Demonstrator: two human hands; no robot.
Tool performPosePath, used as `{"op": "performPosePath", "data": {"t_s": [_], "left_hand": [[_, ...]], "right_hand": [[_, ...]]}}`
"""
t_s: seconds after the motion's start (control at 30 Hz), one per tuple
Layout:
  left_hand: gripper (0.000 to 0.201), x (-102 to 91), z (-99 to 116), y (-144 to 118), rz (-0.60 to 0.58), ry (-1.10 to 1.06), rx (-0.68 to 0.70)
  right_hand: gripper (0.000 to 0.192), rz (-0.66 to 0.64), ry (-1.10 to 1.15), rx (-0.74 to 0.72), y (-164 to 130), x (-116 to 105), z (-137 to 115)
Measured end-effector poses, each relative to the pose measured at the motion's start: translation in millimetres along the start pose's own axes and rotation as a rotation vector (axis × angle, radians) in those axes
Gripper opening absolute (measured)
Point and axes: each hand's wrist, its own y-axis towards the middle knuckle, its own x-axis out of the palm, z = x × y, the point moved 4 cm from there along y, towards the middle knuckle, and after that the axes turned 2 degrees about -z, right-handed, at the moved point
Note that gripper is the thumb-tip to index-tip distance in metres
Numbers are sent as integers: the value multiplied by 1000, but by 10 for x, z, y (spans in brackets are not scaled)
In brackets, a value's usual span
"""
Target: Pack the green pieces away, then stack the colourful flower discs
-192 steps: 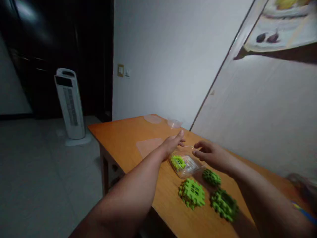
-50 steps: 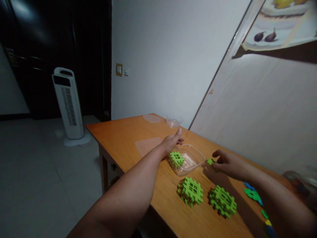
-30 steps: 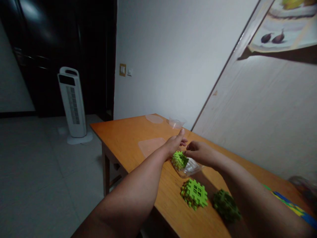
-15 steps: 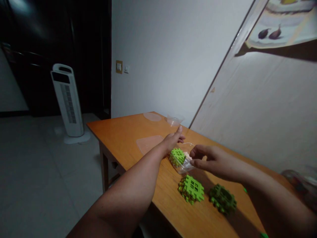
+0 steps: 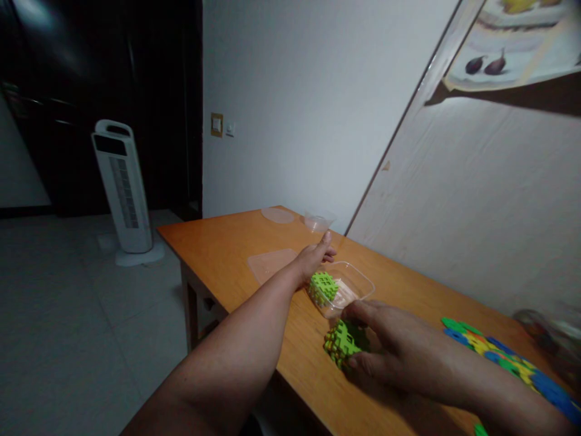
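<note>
A clear plastic container (image 5: 356,286) sits on the orange wooden table (image 5: 227,242) with a light green interlocking block cluster (image 5: 323,287) inside it. My left hand (image 5: 313,258) rests against the container's far left rim, fingers extended. My right hand (image 5: 385,348) lies over a second light green block cluster (image 5: 338,342) on the table just in front of the container, fingers curled around it. The darker green cluster is hidden under my right hand.
A clear flat lid (image 5: 271,264) lies left of the container. A round lid (image 5: 278,214) and a small clear cup (image 5: 318,221) stand at the table's far end. Coloured flat pieces (image 5: 494,354) lie at right. A white tower fan (image 5: 121,191) stands on the floor.
My right hand has left the container and come down toward me onto the light green block cluster on the table. My left hand has stayed at the container's rim.
</note>
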Motion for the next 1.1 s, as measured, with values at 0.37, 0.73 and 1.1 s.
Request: {"op": "performPosePath", "data": {"t_s": [0.37,0.73,1.1], "left_hand": [[95,-7,-3,3,2,9,10],[93,-1,-73,59,-8,10,39],[94,-5,-54,41,-24,7,13]], "right_hand": [[31,231,129,-40,496,-424,502],[41,134,-132,165,1116,-216,665],[19,121,2,-6,423,-332,315]]}}
